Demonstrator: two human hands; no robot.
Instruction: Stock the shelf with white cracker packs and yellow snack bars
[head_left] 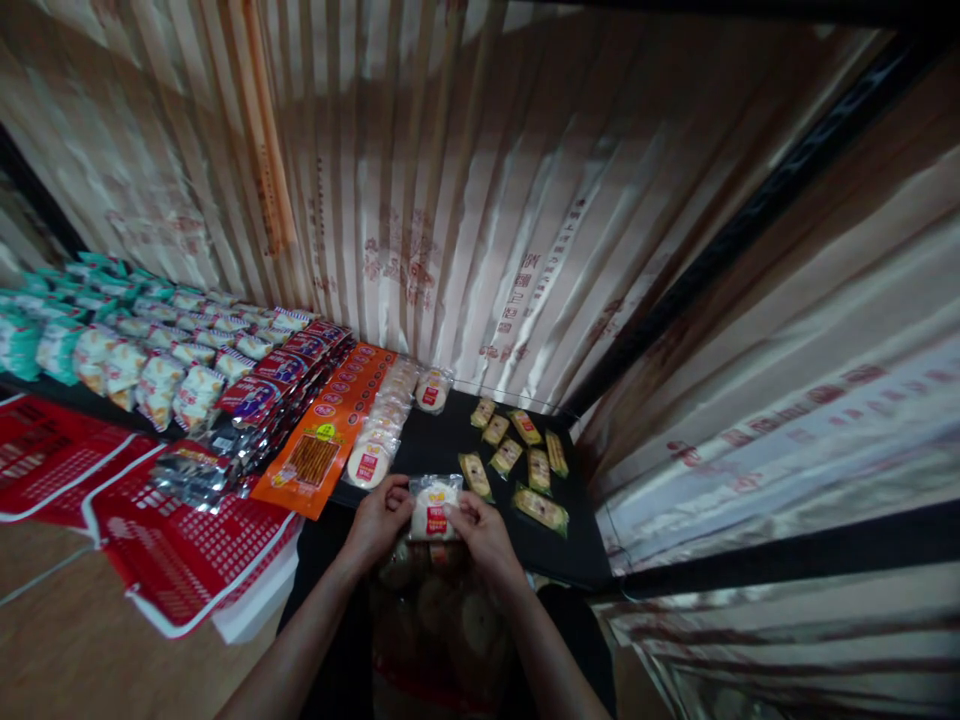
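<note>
Both my hands hold one clear snack packet with a round pale cake and a red label inside, just above the near edge of a black table. My left hand grips its left side and my right hand grips its right side, fingers curled. Below my wrists sits a clear bag with more round cakes. A row of the same round cake packets runs away from my hands on the table.
Small yellow bar packets lie scattered right of my hands. Orange flat packs, dark red and silver packets, and white and teal packets line the table to the left. Red printed bags lie at the left. Striped shiny curtains surround the table.
</note>
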